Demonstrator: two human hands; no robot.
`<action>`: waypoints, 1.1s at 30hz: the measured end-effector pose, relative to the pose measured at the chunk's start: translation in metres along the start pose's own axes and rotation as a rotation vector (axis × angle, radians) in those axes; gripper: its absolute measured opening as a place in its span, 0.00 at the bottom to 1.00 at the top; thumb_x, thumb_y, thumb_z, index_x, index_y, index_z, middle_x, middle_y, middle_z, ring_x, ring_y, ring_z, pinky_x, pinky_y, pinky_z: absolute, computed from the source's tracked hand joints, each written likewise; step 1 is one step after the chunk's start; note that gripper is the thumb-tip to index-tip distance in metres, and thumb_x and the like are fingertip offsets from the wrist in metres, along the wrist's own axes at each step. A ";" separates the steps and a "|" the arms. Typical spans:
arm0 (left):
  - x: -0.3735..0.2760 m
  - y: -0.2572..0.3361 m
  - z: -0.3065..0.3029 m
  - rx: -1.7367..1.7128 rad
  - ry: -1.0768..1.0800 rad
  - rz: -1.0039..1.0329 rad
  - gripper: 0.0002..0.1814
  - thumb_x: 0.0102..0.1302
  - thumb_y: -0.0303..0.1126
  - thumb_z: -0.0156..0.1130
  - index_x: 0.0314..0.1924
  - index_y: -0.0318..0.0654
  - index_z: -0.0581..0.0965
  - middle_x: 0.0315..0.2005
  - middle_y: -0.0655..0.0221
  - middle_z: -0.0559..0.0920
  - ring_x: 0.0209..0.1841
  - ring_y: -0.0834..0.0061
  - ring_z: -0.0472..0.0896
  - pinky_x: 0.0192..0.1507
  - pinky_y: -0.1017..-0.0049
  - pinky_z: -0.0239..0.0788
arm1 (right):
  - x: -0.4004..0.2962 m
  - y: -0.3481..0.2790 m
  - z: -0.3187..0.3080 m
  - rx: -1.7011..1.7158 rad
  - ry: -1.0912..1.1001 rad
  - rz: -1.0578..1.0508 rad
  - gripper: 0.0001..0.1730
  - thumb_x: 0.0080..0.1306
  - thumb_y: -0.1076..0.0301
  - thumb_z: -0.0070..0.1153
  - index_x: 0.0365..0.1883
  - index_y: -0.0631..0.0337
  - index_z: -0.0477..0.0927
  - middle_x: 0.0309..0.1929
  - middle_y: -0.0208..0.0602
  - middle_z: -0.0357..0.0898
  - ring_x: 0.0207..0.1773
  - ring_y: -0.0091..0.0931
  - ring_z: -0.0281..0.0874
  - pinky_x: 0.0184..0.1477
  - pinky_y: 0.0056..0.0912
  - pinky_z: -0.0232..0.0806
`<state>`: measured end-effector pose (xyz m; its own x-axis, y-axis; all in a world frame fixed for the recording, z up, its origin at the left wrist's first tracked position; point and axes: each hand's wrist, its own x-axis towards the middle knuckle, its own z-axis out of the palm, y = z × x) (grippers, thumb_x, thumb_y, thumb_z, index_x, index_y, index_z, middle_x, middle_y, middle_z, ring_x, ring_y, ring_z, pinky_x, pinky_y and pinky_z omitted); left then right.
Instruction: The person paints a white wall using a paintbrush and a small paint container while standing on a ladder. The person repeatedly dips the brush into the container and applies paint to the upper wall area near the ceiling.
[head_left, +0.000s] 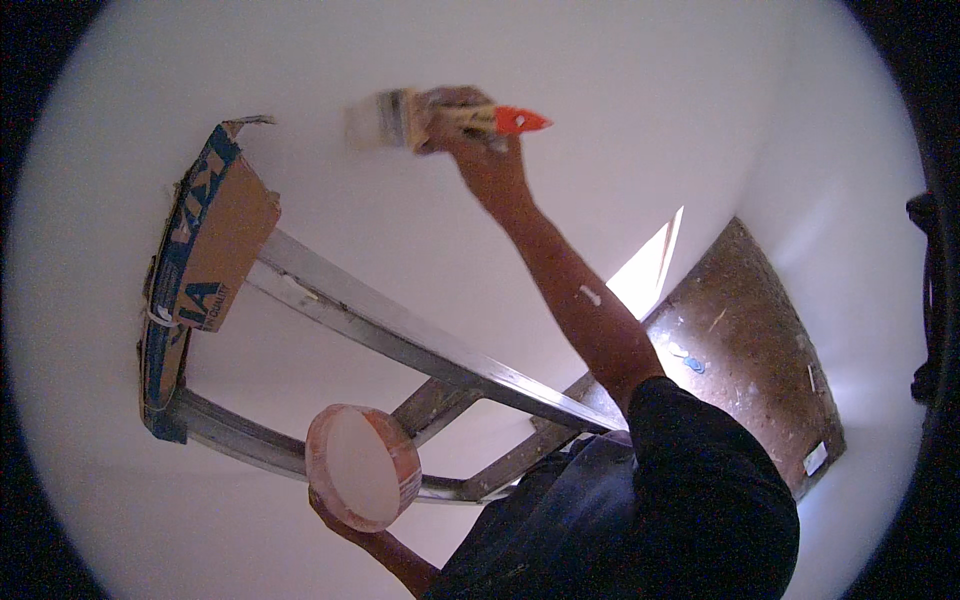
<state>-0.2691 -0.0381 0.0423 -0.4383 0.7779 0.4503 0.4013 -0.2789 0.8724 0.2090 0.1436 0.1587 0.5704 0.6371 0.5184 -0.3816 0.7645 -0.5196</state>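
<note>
My right hand (469, 124) grips a wide paintbrush (401, 124) with a red-tipped handle. Its pale bristles point left, at the white wall (360, 45); motion blur hides whether they touch it. Low in the view, my left hand (341, 517) holds a round, translucent plastic tub (364, 466) from beneath, most of its fingers hidden behind it. Whitish paint lies inside the tub. Between the two hands runs a metal ladder (427, 341), whose top end is wrapped in printed cardboard (229, 244) against the wall. A white smear marks my right forearm.
Far below at the right lies a brown, speckled floor (742, 337) with a small blue object (694, 364) and a white rectangular piece (814, 458) on it. A bright opening (649, 270) shows in the wall beyond my right forearm. Ladder rungs descend beside my torso.
</note>
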 end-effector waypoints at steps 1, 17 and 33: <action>0.000 0.000 0.000 0.001 0.002 -0.002 0.28 0.71 0.48 0.49 0.59 0.33 0.71 0.54 0.55 0.77 0.52 0.61 0.78 0.55 0.58 0.71 | 0.007 -0.007 -0.003 -0.140 -0.027 -0.224 0.05 0.64 0.71 0.60 0.36 0.61 0.79 0.39 0.32 0.81 0.44 0.26 0.79 0.47 0.32 0.74; -0.007 0.005 0.003 0.009 0.026 -0.014 0.28 0.71 0.48 0.49 0.59 0.33 0.71 0.54 0.54 0.77 0.53 0.60 0.78 0.56 0.58 0.71 | -0.146 0.121 -0.115 -1.109 -0.986 -0.152 0.17 0.65 0.66 0.52 0.53 0.44 0.77 0.47 0.30 0.80 0.44 0.35 0.78 0.45 0.38 0.76; -0.011 0.006 0.003 0.039 0.035 0.013 0.28 0.71 0.48 0.49 0.60 0.33 0.71 0.55 0.54 0.77 0.54 0.60 0.77 0.57 0.57 0.70 | -0.175 0.133 -0.141 -1.231 -1.241 0.014 0.15 0.63 0.60 0.56 0.48 0.45 0.80 0.52 0.30 0.80 0.51 0.33 0.80 0.46 0.38 0.76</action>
<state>-0.2593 -0.0466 0.0419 -0.4609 0.7540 0.4681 0.4377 -0.2658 0.8589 0.1612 0.1196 -0.0971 -0.4985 0.7831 0.3718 0.6811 0.6192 -0.3908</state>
